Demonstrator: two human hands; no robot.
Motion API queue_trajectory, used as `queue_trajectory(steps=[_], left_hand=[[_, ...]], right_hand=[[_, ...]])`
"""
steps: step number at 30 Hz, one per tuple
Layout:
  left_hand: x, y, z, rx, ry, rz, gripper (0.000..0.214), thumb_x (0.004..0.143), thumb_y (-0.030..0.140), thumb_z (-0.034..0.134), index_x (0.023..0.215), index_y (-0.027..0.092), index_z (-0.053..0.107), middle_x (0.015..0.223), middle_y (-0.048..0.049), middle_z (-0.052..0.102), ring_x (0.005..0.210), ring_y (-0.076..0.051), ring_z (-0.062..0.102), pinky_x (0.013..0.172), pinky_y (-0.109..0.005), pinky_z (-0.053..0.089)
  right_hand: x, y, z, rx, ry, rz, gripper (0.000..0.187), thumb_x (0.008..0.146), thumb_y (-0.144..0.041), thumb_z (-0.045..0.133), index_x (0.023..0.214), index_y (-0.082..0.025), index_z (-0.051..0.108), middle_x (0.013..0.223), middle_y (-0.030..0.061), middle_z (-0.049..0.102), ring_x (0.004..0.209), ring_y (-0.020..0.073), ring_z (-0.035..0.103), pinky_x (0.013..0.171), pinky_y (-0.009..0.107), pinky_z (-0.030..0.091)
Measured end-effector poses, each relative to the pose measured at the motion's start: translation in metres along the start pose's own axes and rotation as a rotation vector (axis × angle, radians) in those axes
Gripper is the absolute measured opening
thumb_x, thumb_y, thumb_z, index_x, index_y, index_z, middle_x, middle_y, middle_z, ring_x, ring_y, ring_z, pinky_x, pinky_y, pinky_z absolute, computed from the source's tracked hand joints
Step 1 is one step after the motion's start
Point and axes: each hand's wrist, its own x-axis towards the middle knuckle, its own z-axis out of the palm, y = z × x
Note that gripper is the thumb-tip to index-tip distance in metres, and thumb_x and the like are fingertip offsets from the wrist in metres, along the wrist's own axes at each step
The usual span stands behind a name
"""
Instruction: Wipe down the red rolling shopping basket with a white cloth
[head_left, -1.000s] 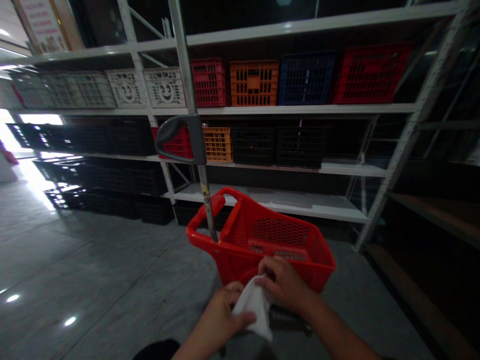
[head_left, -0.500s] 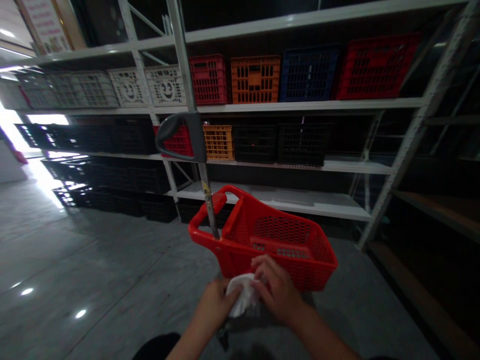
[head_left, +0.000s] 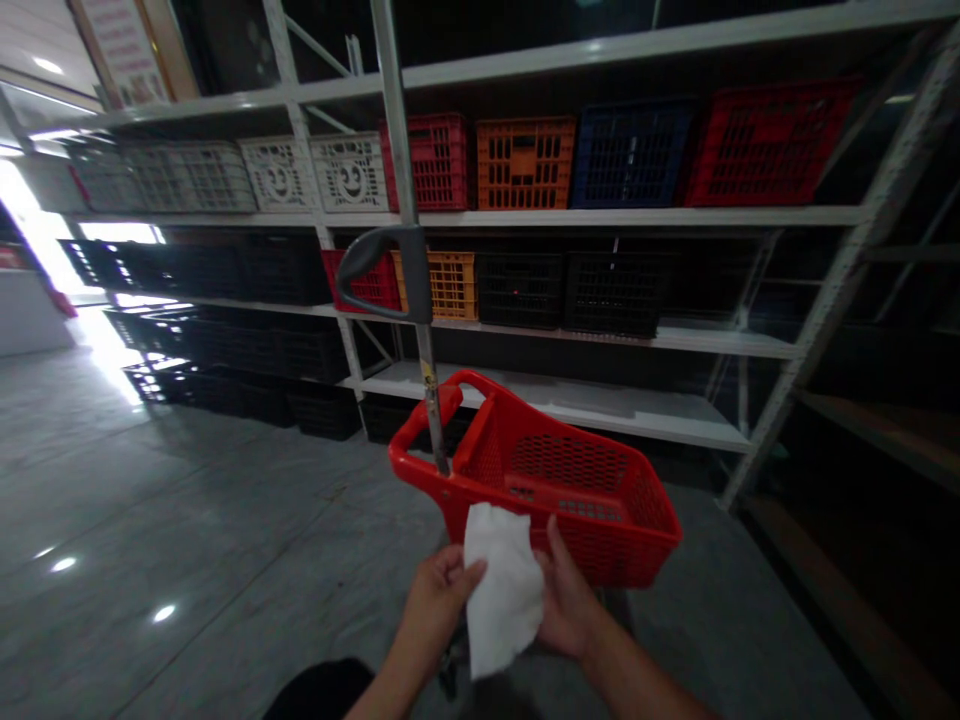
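Observation:
A white tissue hangs spread out between my two hands, low in the middle of the view. My left hand pinches its left edge between thumb and fingers. On the other side, my right hand holds the right edge, thumb pointing up and fingers partly hidden behind the sheet. Just beyond stands a red shopping cart with perforated walls, its front side partly covered by the tissue. A metal pole with a grey handle rises from the cart's left end.
White metal shelving runs behind the cart. It carries an orange crate, a blue crate, red crates and white crates, with black crates lower down. Grey floor stretches to the left; a dark rack stands at right.
The tissue was bunched up between my hands and is now opened out into a larger sheet. My right hand has moved slightly down and right. The view has shifted slightly left.

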Motion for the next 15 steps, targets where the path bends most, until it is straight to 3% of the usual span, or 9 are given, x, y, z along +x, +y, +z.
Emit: queue_trajectory(steps=[4, 7, 10, 12, 15], left_hand=[[-0.002, 0.002, -0.006, 0.034, -0.045, 0.049, 0.037, 0.062, 0.045, 0.066, 0.081, 0.015, 0.058, 0.065, -0.0009, 0.065, 0.064, -0.016, 0.06, 0.061, -0.027, 0.047], [-0.006, 0.006, -0.013, 0.094, -0.102, 0.134, 0.029, 0.066, 0.041, 0.063, 0.083, 0.017, 0.06, 0.066, 0.0012, 0.063, 0.062, -0.013, 0.057, 0.061, -0.024, 0.045], [-0.01, 0.009, -0.021, 0.254, -0.11, 0.22, 0.018, 0.071, 0.032, 0.056, 0.073, 0.016, 0.064, 0.069, -0.0001, 0.062, 0.067, -0.012, 0.055, 0.065, -0.022, 0.043], [-0.011, 0.01, -0.026, 0.303, -0.111, 0.265, 0.02, 0.072, 0.029, 0.051, 0.071, 0.016, 0.066, 0.069, -0.0015, 0.062, 0.069, -0.013, 0.054, 0.067, -0.023, 0.043], [-0.012, 0.01, -0.027, 0.306, -0.067, 0.335, 0.024, 0.075, 0.033, 0.049, 0.076, 0.016, 0.066, 0.073, -0.0033, 0.062, 0.069, -0.014, 0.056, 0.065, -0.024, 0.045]], right_hand=[[-0.011, 0.008, 0.004, -0.196, 0.065, -0.143, 0.042, 0.067, -0.045, 0.069, 0.093, -0.011, 0.063, 0.076, 0.0064, 0.067, 0.066, 0.0176, 0.061, 0.066, 0.029, 0.043], [-0.015, 0.0, 0.002, -0.173, 0.05, -0.177, 0.03, 0.066, -0.029, 0.07, 0.091, -0.013, 0.063, 0.073, 0.0034, 0.066, 0.062, 0.0147, 0.06, 0.064, 0.027, 0.043], [-0.015, -0.005, -0.008, -0.069, 0.037, -0.151, 0.01, 0.065, -0.018, 0.065, 0.073, -0.014, 0.063, 0.064, 0.001, 0.063, 0.059, 0.0129, 0.058, 0.059, 0.023, 0.042], [-0.016, -0.004, -0.016, 0.016, 0.054, -0.114, 0.009, 0.066, -0.02, 0.062, 0.074, -0.016, 0.061, 0.066, 0.0003, 0.063, 0.059, 0.0128, 0.058, 0.057, 0.023, 0.042], [-0.019, 0.004, -0.016, 0.171, 0.076, -0.043, 0.032, 0.078, -0.043, 0.052, 0.1, -0.021, 0.056, 0.09, 0.0035, 0.065, 0.07, 0.0143, 0.06, 0.06, 0.026, 0.045]])
